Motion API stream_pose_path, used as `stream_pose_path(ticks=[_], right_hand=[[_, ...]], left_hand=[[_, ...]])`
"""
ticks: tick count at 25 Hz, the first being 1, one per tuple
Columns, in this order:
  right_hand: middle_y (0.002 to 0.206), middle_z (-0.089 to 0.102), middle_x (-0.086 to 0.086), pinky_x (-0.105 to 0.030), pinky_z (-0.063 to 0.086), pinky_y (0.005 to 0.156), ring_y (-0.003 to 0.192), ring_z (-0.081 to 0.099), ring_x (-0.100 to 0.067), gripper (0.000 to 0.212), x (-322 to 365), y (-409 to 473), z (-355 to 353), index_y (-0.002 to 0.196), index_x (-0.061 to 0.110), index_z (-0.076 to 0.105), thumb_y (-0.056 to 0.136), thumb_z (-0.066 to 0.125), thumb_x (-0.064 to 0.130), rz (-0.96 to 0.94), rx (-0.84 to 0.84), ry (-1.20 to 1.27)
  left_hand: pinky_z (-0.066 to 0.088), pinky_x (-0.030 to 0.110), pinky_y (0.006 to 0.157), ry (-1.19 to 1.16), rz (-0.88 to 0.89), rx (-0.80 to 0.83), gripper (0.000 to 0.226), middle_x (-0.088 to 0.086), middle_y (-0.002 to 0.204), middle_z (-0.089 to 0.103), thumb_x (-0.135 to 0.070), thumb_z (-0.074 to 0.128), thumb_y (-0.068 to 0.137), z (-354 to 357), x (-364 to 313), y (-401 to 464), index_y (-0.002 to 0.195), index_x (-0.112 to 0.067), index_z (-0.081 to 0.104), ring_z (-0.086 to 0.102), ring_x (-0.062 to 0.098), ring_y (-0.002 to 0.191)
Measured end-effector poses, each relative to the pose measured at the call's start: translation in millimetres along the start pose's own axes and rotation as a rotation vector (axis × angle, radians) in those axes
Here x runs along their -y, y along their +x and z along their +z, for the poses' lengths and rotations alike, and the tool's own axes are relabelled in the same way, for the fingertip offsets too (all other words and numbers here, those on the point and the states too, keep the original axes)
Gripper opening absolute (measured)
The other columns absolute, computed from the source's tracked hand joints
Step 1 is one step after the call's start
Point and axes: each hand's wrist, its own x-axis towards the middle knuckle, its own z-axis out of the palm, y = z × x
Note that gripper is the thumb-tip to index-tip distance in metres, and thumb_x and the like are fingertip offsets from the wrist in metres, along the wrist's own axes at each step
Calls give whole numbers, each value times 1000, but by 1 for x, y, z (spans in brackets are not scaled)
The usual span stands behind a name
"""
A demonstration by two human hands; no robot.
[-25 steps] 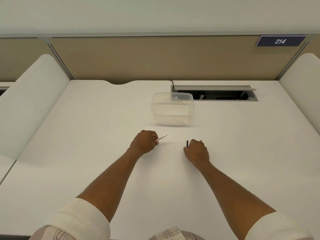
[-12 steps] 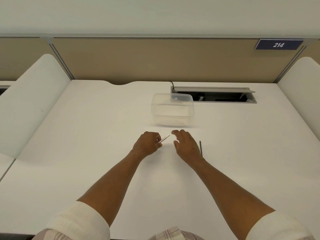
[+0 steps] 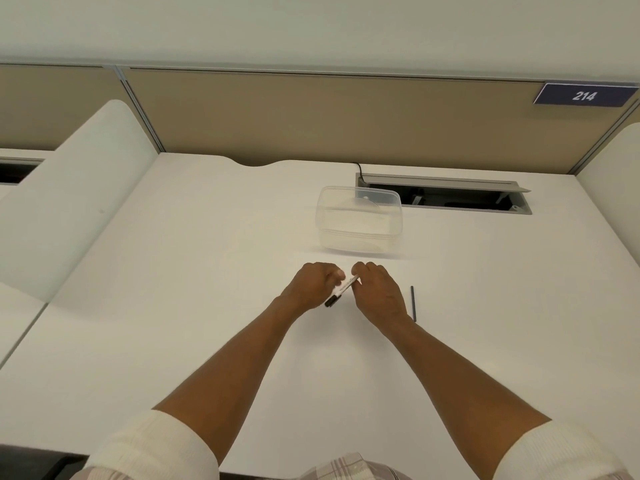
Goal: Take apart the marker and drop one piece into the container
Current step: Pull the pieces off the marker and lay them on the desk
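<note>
marker [image 3: 341,290] is now getting pinched by both the left hand [image 3: 311,285] and right hand [image 3: 379,292], the latter just having left the thin dark piece [image 3: 413,304] beside it, so more pulling apart probably.

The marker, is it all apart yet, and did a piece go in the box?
Partly. One thin dark piece already lies loose on the desk. The left hand and right hand both grip the white marker body, working on it. The clear container looks empty, so dropping a piece in is left.
</note>
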Motion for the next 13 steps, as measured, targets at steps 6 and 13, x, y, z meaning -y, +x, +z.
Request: stream_pose_path(ticks=[6, 13], right_hand=[[54, 44, 5, -30, 33, 57, 54, 47, -19, 25, -4, -4, 3, 87, 9, 55, 98, 37, 23, 189, 169, 153], [60, 56, 5, -32, 47, 66, 62, 57, -22, 13, -10, -8, 13, 87, 14, 56, 91, 48, 24, 271, 337, 261]], left_hand=[[25, 36, 120, 177, -116, 62, 52, 0, 158, 33, -34, 46, 101, 22, 48, -10, 148, -16, 38, 27, 18, 148], [-5, 39, 124, 382, -32, 37, 70, -5, 165, -8, -44, 35, 102, 50, 67, -28, 157, -19, 0, -12, 16, 152]])
